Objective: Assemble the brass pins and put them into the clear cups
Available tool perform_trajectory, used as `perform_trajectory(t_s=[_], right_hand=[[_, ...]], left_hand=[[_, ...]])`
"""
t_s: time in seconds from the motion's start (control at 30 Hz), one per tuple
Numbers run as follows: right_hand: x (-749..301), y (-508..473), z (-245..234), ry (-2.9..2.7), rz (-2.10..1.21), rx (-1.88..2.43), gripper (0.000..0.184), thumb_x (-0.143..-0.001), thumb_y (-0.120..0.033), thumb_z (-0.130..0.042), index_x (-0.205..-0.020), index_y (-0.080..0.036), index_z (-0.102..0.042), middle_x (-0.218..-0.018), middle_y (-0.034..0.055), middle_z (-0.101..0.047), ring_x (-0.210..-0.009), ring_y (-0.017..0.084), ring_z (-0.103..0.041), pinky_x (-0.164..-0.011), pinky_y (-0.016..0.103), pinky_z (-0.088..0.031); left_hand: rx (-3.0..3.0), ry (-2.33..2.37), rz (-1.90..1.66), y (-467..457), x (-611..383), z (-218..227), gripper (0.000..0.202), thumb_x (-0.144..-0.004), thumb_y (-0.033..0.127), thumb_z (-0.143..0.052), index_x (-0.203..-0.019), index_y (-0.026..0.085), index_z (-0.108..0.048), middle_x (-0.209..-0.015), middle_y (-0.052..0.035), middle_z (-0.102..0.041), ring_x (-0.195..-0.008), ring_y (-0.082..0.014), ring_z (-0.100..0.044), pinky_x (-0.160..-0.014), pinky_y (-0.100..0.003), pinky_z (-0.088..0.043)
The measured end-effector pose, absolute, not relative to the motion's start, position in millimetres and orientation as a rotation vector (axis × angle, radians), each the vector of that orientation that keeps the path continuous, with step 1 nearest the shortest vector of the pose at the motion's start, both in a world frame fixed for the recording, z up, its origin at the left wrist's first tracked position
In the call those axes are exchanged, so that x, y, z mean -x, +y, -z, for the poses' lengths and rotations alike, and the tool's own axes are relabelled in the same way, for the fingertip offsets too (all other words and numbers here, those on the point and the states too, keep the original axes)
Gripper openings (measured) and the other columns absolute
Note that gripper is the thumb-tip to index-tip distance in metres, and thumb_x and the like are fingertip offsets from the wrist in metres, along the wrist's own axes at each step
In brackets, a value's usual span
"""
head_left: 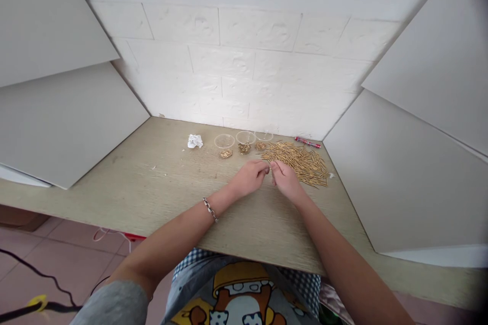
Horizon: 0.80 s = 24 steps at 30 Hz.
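My left hand (251, 175) and my right hand (284, 179) meet fingertip to fingertip above the table, just in front of the heap of thin brass-coloured pins (301, 160). Both have their fingers pinched together. Whatever sits between the fingertips is too small to make out. Beyond my hands stand clear plastic cups: a left cup (224, 141), a middle cup (245, 137) and a right cup (264, 135), with small gold-coloured parts in the bottom of each. A chain bracelet (210, 209) circles my left wrist.
Crumpled white paper (195, 141) lies left of the cups. A red wrapped stick (308, 142) rests behind the pins. Grey boards (76, 117) lean on the left, and more boards (419, 177) stand on the right. A white brick-patterned wall (244, 61) closes off the back of the table (171, 177).
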State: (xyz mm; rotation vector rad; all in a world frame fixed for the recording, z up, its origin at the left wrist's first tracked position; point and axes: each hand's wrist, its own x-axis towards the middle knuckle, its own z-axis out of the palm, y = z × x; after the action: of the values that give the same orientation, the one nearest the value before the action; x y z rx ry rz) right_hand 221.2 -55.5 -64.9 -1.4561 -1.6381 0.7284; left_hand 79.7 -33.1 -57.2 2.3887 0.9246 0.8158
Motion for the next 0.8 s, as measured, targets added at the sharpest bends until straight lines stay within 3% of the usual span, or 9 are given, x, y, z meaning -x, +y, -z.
perform_trajectory(t_s=[0.33,0.8], right_hand=[[-225.5,-48.5,80.1,-1.46,-1.052,1.271,0.043,-0.079,-0.06,-0.036,-0.06,-0.021,-0.038,-0.045,-0.0053,-0.037,-0.042,0.011,-0.04,-0.047,0.026,-0.036],[-225.7,-48.8,78.6,-1.466,-0.985,1.308,0.043,-0.078,-0.06,-0.037,-0.06,-0.021,-0.039,-0.045,-0.0042,-0.038,-0.043,0.012,-0.039,-0.048,0.027,-0.036]], left_hand=[[-2.319,0.922,-0.828,-31.0,-78.9,57.4,0.019,-0.083,0.015,-0.039,-0.076,0.015,-0.056,-0.077,-0.0019,-0.06,-0.073,-0.0123,-0.052,-0.071,-0.025,-0.041],[-2.344,0.911,-0.835,-29.7,-78.8,57.8,0.019,-0.083,0.014,-0.039,-0.075,0.015,-0.056,-0.076,-0.0019,-0.059,-0.073,-0.0121,-0.052,-0.071,-0.024,-0.041]])
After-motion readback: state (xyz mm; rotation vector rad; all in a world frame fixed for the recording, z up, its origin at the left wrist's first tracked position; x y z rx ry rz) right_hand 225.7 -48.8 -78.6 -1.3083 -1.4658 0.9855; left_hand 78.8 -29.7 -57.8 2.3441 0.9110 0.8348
